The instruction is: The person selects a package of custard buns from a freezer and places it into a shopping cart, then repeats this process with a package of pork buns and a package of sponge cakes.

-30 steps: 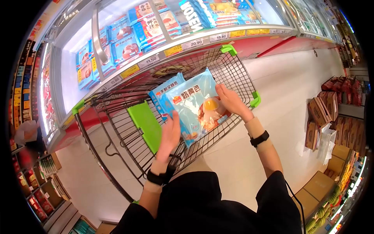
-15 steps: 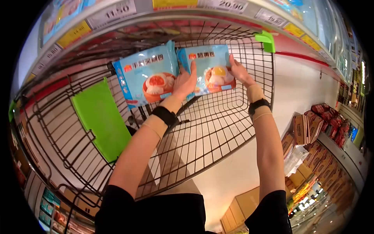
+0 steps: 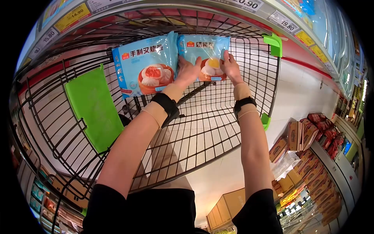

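Observation:
Two blue bags with pictures of buns lie side by side in a black wire shopping cart (image 3: 202, 146). My left hand (image 3: 187, 72) is between them, at the left edge of the right bag (image 3: 206, 45), with its fingers partly hidden. At that bag's right edge, my right hand (image 3: 231, 68) grips its side. The bag is held between both hands, its printed face toward me. The larger left bag (image 3: 144, 58) touches or nearly touches the back of my left hand.
A green plastic flap (image 3: 93, 109) is at the cart's left part. A shelf edge with price tags (image 3: 284, 21) runs along the top. Boxes and red packages (image 3: 331, 132) stand at the right, and cardboard cartons (image 3: 228, 208) are at the bottom.
Both hands and the right bag have moved a little away from me, up in the view. The camera view has shifted slightly, and the bag remains between my hands.

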A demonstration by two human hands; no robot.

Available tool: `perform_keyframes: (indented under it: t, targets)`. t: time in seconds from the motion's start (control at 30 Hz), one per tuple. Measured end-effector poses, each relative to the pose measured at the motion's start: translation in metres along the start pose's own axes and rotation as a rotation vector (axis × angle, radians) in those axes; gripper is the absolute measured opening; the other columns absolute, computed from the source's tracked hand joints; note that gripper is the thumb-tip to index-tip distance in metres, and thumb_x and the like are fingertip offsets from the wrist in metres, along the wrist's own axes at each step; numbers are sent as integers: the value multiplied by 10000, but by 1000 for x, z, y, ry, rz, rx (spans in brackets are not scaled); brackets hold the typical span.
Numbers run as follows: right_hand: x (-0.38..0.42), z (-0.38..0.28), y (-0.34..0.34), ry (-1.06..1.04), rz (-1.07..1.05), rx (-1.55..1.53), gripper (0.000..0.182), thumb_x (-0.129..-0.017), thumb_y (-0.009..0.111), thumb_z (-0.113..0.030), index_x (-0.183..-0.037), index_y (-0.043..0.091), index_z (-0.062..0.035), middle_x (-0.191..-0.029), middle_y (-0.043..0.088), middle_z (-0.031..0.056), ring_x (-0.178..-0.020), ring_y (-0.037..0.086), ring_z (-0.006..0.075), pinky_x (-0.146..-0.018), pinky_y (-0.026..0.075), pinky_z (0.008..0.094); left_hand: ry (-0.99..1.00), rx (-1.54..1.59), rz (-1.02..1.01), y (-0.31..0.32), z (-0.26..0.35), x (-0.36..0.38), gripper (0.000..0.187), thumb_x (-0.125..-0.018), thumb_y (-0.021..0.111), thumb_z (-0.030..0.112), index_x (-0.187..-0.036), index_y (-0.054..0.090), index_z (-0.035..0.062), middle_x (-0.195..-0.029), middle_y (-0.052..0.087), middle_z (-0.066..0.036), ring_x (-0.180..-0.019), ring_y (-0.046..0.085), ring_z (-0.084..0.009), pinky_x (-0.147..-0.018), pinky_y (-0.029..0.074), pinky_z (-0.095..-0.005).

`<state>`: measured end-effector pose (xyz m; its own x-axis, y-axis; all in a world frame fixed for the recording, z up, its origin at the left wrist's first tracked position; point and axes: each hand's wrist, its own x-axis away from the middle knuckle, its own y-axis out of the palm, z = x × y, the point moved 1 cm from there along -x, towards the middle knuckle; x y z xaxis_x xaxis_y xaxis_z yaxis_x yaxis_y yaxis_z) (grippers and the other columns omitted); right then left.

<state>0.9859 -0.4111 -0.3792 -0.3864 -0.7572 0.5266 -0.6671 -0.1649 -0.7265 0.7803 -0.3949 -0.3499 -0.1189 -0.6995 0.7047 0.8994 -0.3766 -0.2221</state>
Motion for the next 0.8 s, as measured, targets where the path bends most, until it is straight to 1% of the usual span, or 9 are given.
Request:
perform_keyframes:
  t: [0.13,0.17,0.27,0.4,0.47,0.5,0.6,0.63,0.8]
  targets:
    - [18,-15,-8,58,13,-89,814,-924,400,-613,-1329,426,93,-1105,624,310,-1087,594,419,-924,460,415,149,-240,-17,7,6,20,995,-879,560,448,-1419,2,-173,-1470,54,-428,-1424,52,-481,-1167,147,-451]
    - [21,-18,-9,61,71,-168,782,-899,498,-551,-1325,424,100,-1110,613,330,-1088,594,427,-937,460,414,176,-220,-67,7,9,29,955,-886,549,412,-1419,19,-176,-1464,21,-445,-1422,37,-497,-1165,168,-450]
    - [35,-26,-21,-27,172,-67,756,-862,591,-476,-1316,428,107,-1093,623,323,-1072,603,434,-941,466,406,283,-181,-83,16,11,51,798,-907,530,409,-1391,229,-149,-1373,385,-367,-1270,430,-455,-1050,364,-430]
    - [53,-26,-34,-111,146,-147,630,-865,617,-401,-1245,503,88,-1075,641,303,-996,651,390,-870,507,396,429,-312,-473,-20,37,110,536,-912,527,369,-1228,489,-62,-1086,620,-266,-1054,591,-417,-905,456,-446]
    - [78,-41,-44,-91,124,-193,504,-898,607,-370,-1123,593,80,-987,689,228,-918,682,295,-828,518,364,446,-465,-687,-50,50,142,449,-919,520,363,-1135,571,-28,-938,673,-220,-976,630,-382,-845,477,-439]
    - [80,-32,-42,-108,131,-278,472,-911,598,-363,-1093,608,72,-954,693,199,-874,682,260,-783,531,347,571,-478,-650,-68,55,158,415,-927,518,364,-1022,615,-28,-753,675,-168,-808,667,-319,-741,502,-406]
    - [124,-62,-48,-44,61,-497,375,-966,535,-321,-1084,609,28,-909,686,125,-840,670,181,-693,543,301,522,-564,-714,-133,93,207,390,-935,519,355,-947,623,-20,-632,654,-113,-656,662,-276,-673,510,-372]
    - [154,-76,-53,0,26,-565,344,-986,508,-303,-1094,602,10,-903,681,102,-845,664,160,-670,542,287,511,-532,-663,-159,111,234,369,-944,514,315,-825,622,-17,-585,618,-116,-558,619,-265,-611,487,-362]
    - [284,-153,-48,-28,83,-772,397,-978,521,-381,-847,600,-15,-595,589,40,-476,539,93,-421,405,232,884,-440,-436,-262,143,355,409,-949,520,247,-676,540,-58,-573,479,-186,-480,468,-269,-520,373,-409]
